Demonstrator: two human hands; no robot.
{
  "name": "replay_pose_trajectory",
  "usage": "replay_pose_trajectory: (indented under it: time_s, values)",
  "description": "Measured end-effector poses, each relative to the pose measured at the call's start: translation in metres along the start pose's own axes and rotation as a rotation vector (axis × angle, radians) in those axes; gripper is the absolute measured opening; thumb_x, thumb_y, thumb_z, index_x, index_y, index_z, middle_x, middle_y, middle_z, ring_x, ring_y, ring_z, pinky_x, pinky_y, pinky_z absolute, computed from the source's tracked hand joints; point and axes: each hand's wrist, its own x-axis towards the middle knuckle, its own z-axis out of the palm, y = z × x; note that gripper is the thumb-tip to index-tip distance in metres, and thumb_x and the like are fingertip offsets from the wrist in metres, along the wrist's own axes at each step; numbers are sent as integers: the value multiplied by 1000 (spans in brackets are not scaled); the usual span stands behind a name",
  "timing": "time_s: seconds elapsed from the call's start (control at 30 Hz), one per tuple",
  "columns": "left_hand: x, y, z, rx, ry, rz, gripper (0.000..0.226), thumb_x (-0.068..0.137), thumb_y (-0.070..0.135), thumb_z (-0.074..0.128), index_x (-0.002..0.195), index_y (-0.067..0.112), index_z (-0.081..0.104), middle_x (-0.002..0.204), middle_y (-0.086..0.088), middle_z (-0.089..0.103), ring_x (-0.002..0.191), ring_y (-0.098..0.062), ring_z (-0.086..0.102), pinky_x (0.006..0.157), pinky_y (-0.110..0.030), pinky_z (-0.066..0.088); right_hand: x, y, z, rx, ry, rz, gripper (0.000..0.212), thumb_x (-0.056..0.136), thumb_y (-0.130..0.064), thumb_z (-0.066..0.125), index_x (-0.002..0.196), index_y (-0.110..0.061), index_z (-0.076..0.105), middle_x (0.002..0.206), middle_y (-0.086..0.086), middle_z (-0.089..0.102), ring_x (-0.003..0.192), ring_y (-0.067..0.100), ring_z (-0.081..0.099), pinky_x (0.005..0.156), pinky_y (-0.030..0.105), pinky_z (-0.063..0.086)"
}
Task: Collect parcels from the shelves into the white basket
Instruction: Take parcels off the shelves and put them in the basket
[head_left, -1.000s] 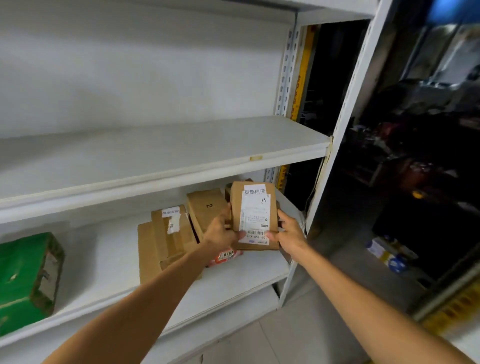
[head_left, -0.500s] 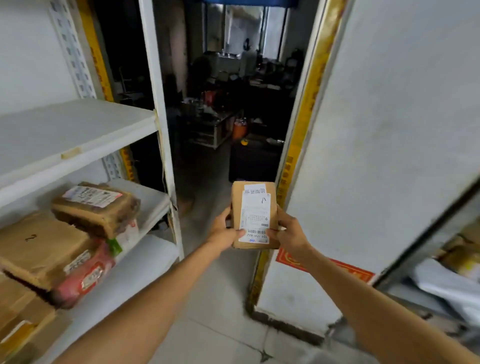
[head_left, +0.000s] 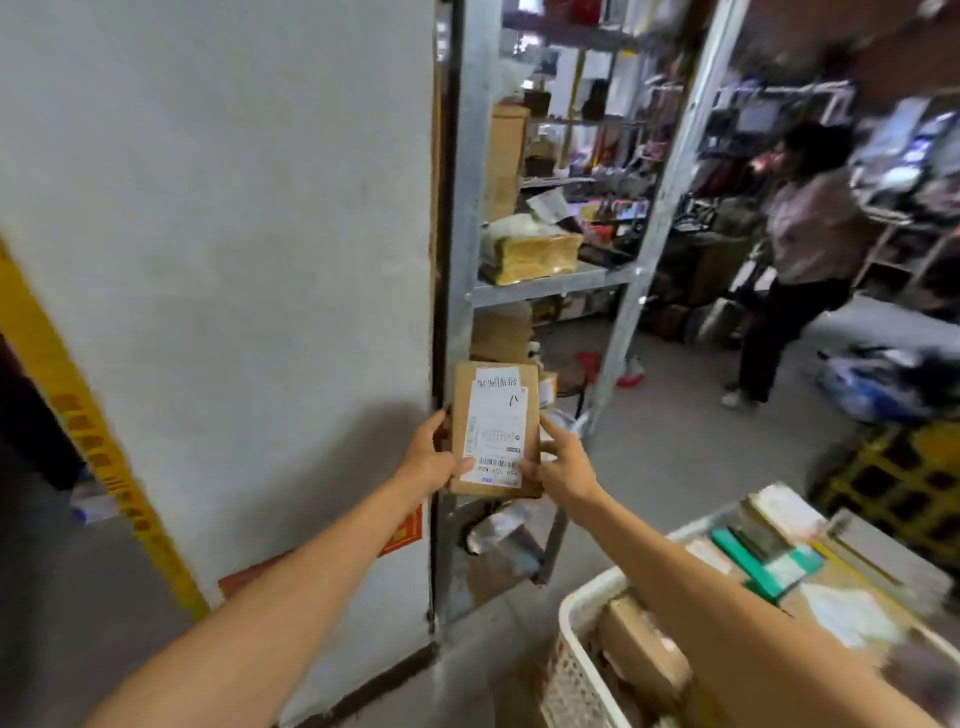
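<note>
Both hands are holding the small brown cardboard parcel with the white shipping label (head_left: 493, 431) upright in the air. The left hand (head_left: 434, 457) is gripping its left edge, and the right hand (head_left: 563, 462) is pinching its right edge. The parcel is hanging well apart from the white perforated plastic basket (head_left: 574, 675), above and left of the basket's near left corner.

Both grips are sitting low on the parcel, so it could be tipping out if one hand lets go too soon on the way over. The basket is already looking heaped, with brown cardboard boxes (head_left: 644, 649) and a green-and-white packet (head_left: 763, 566) reaching about rim level. A dropped parcel may be sliding off the heap or catching the left rim.

The white wall panel (head_left: 234, 260) and the grey metal shelf upright (head_left: 464, 218) are crowding the left side. Open floor is lying to the right, and a person standing in the aisle (head_left: 800, 249) is well apart.
</note>
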Motion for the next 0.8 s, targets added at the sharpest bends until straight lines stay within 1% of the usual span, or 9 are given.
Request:
replay_pose_trajectory:
  time_s: [0.1,0.2,0.23,0.37,0.47,0.5,0.6,0.67,0.8]
  values:
    - [33,29,72,33,-144,79,81,80,-6,70,149,9,28,147,-8,42,135,-25,39,108,-33,33,1,29,-71,-31,157,63,68,78,7,62,134,-28,47,110,-3,67,105,19,65,85,41,57]
    - [54,49,140,36,-316,128,82,79,-6,71,148,10,30,141,-8,47,130,-25,44,102,-33,40,-14,51,-131,-67,318,119,69,80,10,58,124,-41,42,101,-15,63,90,3,61,72,18,52]
    - [59,54,161,42,-374,149,83,78,-7,72,148,10,30,140,-7,48,129,-24,45,102,-34,41,-21,58,-148,-63,369,143,70,81,11,58,123,-42,40,102,-14,63,89,2,60,71,17,52]
    - [81,72,233,88,-597,208,84,75,-4,75,147,10,32,133,-2,50,130,-23,44,108,-37,38,-42,83,-198,-32,554,256,72,82,12,59,128,-38,38,99,-10,61,87,2,61,69,16,54]
    - [101,82,276,117,-752,239,83,76,-4,74,147,11,33,135,-3,50,128,-23,45,110,-42,36,-47,97,-219,1,692,318,72,80,8,63,140,-27,43,112,2,64,105,22,63,78,38,59]
    - [109,84,288,130,-802,238,83,76,-5,74,146,11,33,136,-5,50,127,-24,46,109,-45,38,-47,103,-223,7,723,341,71,80,7,63,141,-24,44,115,3,64,107,24,62,77,39,60]
    - [131,87,318,145,-936,220,78,76,-8,72,144,12,38,136,-9,53,126,-27,49,104,-49,43,-47,111,-225,66,827,435,68,82,10,59,139,-24,45,107,0,65,100,20,64,67,31,60]
    - [142,87,335,157,-1002,195,75,77,-11,69,143,13,40,133,-11,55,123,-27,51,100,-49,46,-44,120,-227,104,869,482,70,82,11,58,139,-27,43,102,-2,64,94,16,65,68,33,59]
    - [151,73,358,169,-1108,124,67,79,-16,63,138,9,44,127,-14,58,112,-24,55,99,-46,48,-42,146,-226,125,926,575,72,82,12,58,144,-19,41,109,7,65,87,15,66,58,28,56]
